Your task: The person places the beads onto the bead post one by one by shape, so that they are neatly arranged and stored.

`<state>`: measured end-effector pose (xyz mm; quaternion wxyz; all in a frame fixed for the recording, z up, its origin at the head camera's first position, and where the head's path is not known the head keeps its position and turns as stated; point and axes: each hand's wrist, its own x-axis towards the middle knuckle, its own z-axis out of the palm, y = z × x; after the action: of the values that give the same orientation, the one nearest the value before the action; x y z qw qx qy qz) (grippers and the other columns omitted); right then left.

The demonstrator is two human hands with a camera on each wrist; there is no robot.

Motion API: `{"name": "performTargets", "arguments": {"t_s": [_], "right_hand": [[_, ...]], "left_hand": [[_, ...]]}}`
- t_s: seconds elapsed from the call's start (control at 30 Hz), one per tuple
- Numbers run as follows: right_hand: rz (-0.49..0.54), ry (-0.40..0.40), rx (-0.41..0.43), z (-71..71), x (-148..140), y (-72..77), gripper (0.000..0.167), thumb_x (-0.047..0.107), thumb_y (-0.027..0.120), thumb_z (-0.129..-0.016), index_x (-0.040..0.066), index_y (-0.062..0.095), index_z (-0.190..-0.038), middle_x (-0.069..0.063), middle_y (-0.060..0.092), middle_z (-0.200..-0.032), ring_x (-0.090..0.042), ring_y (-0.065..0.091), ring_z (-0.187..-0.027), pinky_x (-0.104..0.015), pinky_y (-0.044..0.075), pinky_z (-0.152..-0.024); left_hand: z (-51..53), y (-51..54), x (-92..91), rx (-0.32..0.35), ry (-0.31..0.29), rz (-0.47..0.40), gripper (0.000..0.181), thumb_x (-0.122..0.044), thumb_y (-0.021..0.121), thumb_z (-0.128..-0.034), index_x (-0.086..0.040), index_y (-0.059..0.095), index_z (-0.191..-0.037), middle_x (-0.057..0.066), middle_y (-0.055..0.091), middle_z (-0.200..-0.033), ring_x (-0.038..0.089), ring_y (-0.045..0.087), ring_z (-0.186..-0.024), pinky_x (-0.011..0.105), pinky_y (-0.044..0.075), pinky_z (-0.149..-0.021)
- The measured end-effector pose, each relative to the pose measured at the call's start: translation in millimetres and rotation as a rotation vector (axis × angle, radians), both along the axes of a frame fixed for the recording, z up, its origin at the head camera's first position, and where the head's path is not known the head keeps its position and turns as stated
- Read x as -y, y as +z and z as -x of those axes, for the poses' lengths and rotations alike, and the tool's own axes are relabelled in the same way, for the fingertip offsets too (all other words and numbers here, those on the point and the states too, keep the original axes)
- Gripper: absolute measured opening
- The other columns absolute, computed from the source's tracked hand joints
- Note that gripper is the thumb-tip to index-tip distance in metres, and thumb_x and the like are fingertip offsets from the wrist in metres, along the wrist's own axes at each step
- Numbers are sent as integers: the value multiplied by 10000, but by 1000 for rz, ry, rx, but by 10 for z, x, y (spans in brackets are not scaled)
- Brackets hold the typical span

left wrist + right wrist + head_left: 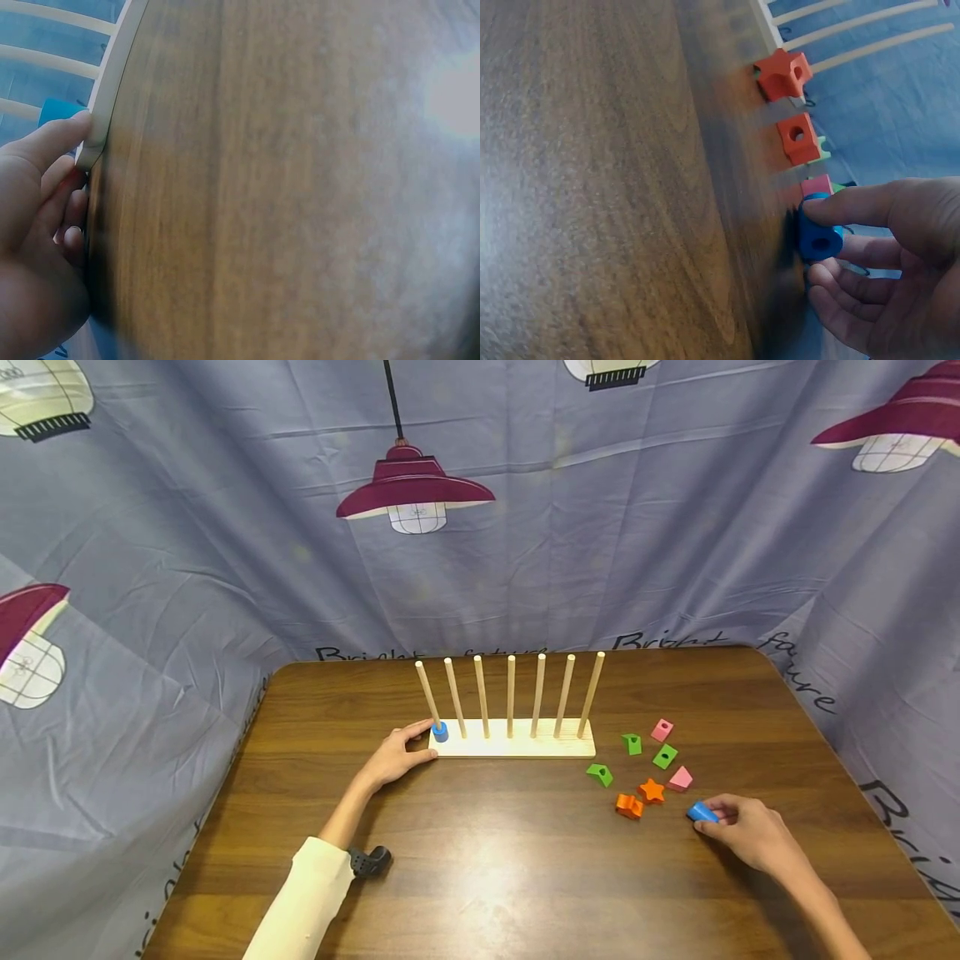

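Note:
A wooden peg board (517, 746) with a row of upright dowels stands at mid-table. On its leftmost dowel sits a blue bead (440, 732), down at the base. My left hand (393, 756) holds the board's left end, thumb at the front corner and fingers toward the back. The left wrist view shows that thumb (64, 139) against the board's edge. Over on the right, my right hand (753, 828) pinches a blue block (820, 229) between thumb and fingers. The block has a hole through it and is low over the table or touching it; I cannot tell which.
Left of the right hand lie an orange star bead (652, 791) and another orange bead (629, 806). Green beads (664, 756) and pink beads (680, 779) are scattered behind them. A grey printed curtain (480, 585) hangs behind the brown table (480, 860).

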<state>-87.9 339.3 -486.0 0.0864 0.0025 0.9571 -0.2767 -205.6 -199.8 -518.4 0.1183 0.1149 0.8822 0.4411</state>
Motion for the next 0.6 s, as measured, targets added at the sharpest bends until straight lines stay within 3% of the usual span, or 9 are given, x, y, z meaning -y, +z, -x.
{"name": "performTargets", "arguments": {"t_s": [0.23, 0.43, 0.6], "right_hand": [[9, 27, 24, 41, 31, 72, 344, 277, 785, -870, -10, 713, -1045, -10, 695, -887, -183, 643, -825, -377, 507, -696], [80, 56, -14, 120, 153, 308, 352, 266, 776, -890, -7, 698, -1099, -36, 700, -927, -188, 645, -839, -320, 506, -670], [199, 86, -70, 196, 368, 520, 378, 227, 774, -897, -39, 660, -1141, -91, 702, -986, -184, 655, -878, -255, 528, -682]], "left_hand": [[-12, 12, 5, -3, -2, -4, 668, -248, 739, -924, -91, 458, -1509, 98, 422, -1541, 327, 415, -1285, 555, 327, -1066], [-17, 11, 2, -10, -3, -4, 666, -247, 737, -925, -92, 457, -1509, 102, 419, -1543, 329, 414, -1282, 555, 326, -1067], [-12, 15, -1, -11, -1, -4, 664, -247, 736, -926, -87, 458, -1508, 108, 427, -1537, 328, 419, -1270, 554, 331, -1061]]}}
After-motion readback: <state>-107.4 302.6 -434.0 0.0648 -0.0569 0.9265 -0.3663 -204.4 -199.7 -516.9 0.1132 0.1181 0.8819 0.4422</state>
